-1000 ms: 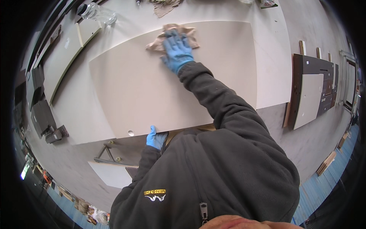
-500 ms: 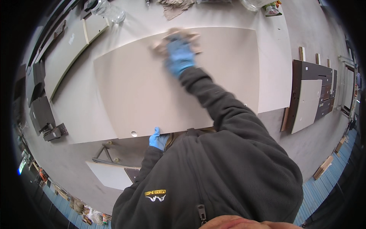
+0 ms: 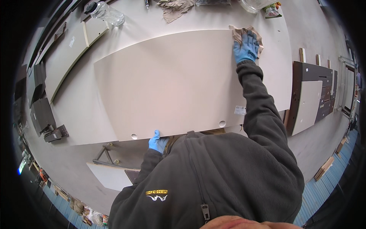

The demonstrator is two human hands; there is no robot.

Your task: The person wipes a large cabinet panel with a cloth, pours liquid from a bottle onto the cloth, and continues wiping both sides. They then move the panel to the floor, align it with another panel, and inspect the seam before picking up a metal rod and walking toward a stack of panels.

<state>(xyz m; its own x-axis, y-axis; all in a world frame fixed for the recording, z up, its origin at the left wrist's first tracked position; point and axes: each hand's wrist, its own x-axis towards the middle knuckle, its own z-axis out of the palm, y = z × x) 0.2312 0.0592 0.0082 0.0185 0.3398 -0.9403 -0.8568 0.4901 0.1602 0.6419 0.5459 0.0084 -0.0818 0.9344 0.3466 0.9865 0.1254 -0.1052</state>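
A flat beige panel (image 3: pixel 167 84) with two round holes along its near edge lies on the pale worktable. My right hand (image 3: pixel 246 49), in a blue glove, presses a crumpled tan cloth (image 3: pixel 259 40) onto the panel's far right corner. Its fingers lie over the cloth, which bunches out around them. At the near edge, my gloved left hand (image 3: pixel 158 142) grips the panel, thumb up at the rim; its other fingers are partly hidden below. A white label (image 3: pixel 239 110) sits near the right hole.
Beyond the panel are a clear bottle (image 3: pixel 108 14), another tan cloth (image 3: pixel 175 8) and a glass jar (image 3: pixel 252 4). Beige boards (image 3: pixel 70 49) and dark blocks (image 3: pixel 42 114) line the left. Stacked dark panels (image 3: pixel 316 87) stand off to the right.
My right hand has swept the cloth rightward from the panel's far middle to its far right corner. The label and right hole have come into view. My left hand stays put.
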